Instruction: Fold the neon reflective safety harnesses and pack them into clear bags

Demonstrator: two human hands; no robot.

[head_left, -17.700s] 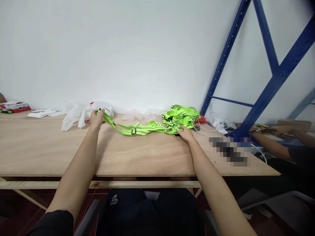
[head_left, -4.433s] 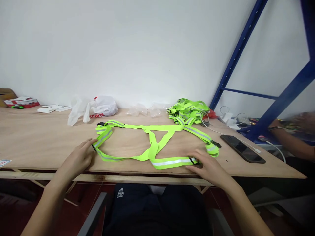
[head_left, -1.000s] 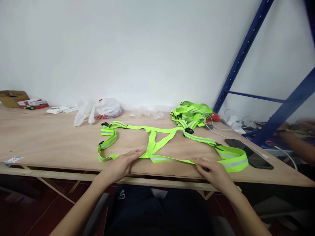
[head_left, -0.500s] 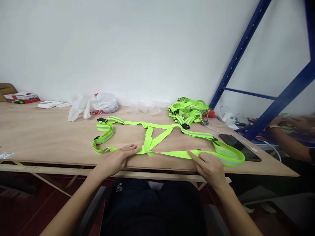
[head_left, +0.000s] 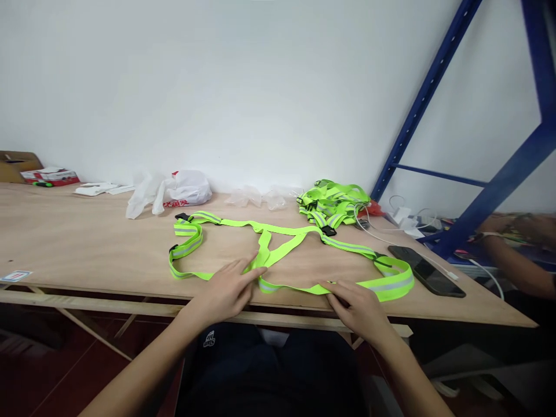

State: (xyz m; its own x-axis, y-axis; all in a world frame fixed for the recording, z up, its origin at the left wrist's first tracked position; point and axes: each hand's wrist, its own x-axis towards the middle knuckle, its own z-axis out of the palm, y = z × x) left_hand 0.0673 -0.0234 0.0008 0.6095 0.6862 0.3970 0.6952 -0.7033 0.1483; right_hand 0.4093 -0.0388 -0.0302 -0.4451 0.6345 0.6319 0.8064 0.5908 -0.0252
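Both hands [head_left: 226, 289] flat on strap [head_left: 286, 287]

Bright, even, diffuse light, soft faint shadows on the table [head_left: 87, 243], no glare, wide-angle bending at the edges (blue rack [head_left: 499, 191] leaning), right border blurred, lower corners dim.

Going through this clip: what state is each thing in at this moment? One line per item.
Left hand: open, flat on the strap.
Right hand: open, fingers pressing the strap.
Reflective strap vest: spread flat on the table.
Pile of vests: heaped, tangled.
Phone: lying flat, screen dark.
White plastic bag: crumpled.
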